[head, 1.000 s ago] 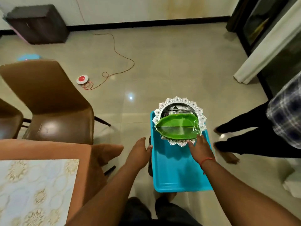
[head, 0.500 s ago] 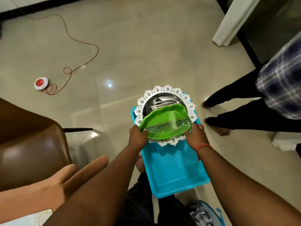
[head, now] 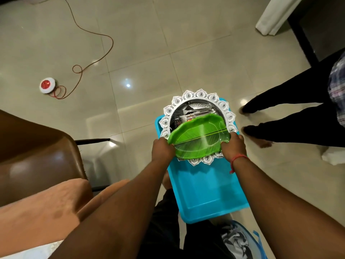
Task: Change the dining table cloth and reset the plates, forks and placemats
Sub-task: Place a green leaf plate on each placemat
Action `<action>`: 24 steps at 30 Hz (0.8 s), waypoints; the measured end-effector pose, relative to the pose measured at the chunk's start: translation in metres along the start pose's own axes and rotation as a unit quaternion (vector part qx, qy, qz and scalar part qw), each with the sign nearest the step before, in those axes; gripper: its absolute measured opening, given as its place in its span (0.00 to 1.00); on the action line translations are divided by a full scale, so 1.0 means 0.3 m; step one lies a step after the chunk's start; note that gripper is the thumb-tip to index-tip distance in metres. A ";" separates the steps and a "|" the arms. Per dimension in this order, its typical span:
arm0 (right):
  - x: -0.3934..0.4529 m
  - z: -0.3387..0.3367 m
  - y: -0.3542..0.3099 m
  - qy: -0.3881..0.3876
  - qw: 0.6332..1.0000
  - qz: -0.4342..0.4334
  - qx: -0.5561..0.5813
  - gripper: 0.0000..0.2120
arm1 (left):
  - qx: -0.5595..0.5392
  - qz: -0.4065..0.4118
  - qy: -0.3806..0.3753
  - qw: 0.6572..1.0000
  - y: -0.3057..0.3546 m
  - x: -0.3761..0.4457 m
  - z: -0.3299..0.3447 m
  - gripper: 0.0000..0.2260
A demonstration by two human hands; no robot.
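Note:
A green leaf-shaped plate (head: 199, 139) lies tilted on a round silver plate (head: 200, 94) with a scalloped rim. Forks (head: 194, 112) show in the silver plate behind the green one. The stack sits at the far end of a turquoise tray (head: 207, 189) low over the floor. My left hand (head: 162, 149) grips the stack's left edge and my right hand (head: 232, 146), with a red thread at the wrist, grips its right edge. The orange tablecloth (head: 37, 215) covers the table corner at lower left.
A brown chair (head: 35, 156) stands at the left beside the table. A red cord (head: 89, 58) and a white-and-red disc (head: 47, 85) lie on the tiled floor. Another person's dark-trousered legs (head: 291, 116) stand at the right. A bag (head: 240, 240) sits by my feet.
My left hand moved from the tray's left rim onto the plate stack. The view swung down and right, so the table slid out of sight.

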State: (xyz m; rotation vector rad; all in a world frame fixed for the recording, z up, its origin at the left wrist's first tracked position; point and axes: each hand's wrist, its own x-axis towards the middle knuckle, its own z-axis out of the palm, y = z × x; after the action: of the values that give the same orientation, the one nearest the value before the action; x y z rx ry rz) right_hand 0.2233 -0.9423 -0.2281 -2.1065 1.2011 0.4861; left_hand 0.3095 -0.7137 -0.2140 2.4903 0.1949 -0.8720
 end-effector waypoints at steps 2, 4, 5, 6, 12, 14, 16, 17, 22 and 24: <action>0.008 0.004 -0.002 0.003 0.999 0.012 0.036 0.19 | -0.019 -0.005 -0.002 1.000 -0.009 0.005 -0.003 0.05; 0.019 0.002 0.002 0.013 0.996 0.033 0.080 0.17 | -0.035 -0.004 -0.010 0.999 -0.022 0.006 -0.003 0.05; 0.024 0.001 0.006 0.011 0.994 0.041 0.099 0.17 | -0.042 -0.004 -0.013 0.999 -0.031 0.003 -0.003 0.04; 0.026 0.001 0.011 0.004 0.992 0.045 0.115 0.18 | -0.054 -0.006 -0.016 0.998 -0.040 0.000 -0.003 0.04; 0.003 0.011 0.027 -0.036 0.981 0.032 0.186 0.19 | -0.148 -0.035 -0.003 0.988 -0.074 -0.047 -0.007 0.04; -0.019 0.010 0.030 -0.020 0.978 0.018 0.208 0.17 | -0.179 -0.042 0.002 0.983 -0.082 -0.069 -0.012 0.03; -0.049 0.008 0.037 -0.003 0.970 0.008 0.242 0.15 | -0.221 -0.048 0.004 0.974 -0.097 -0.107 -0.019 0.02; -0.065 0.007 0.039 -0.010 0.962 0.011 0.273 0.13 | -0.242 -0.050 0.003 0.969 -0.104 -0.128 -0.022 0.02; -0.193 0.007 -0.011 -0.115 0.897 0.003 0.426 0.11 | -0.338 -0.059 0.027 0.939 -0.174 -0.298 -0.058 0.01; -0.238 0.023 -0.047 -0.138 0.890 -0.019 0.435 0.12 | -0.369 -0.071 0.024 0.926 -0.224 -0.362 -0.081 0.02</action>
State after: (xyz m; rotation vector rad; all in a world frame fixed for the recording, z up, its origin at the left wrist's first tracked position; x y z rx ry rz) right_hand 0.1990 -0.8884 -0.1850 -1.2351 0.9512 0.1579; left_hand 0.2181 -0.6405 -0.1575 1.8000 0.6048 -0.6299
